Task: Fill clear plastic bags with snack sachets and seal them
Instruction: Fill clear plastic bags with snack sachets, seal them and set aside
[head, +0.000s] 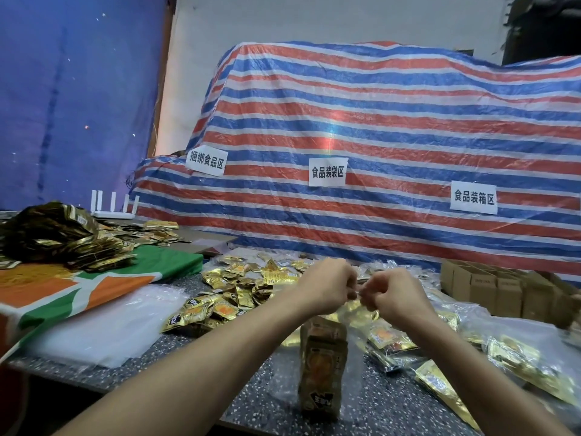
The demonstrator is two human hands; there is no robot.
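The left hand (327, 286) and right hand (396, 294) both pinch the mouth of the clear bag (323, 347) with curled fingers, knuckles nearly touching. The bag hangs straight below them, long axis upright (sachets (322, 401) stacked inside), so sealing probably runs sideways between two equally near hands
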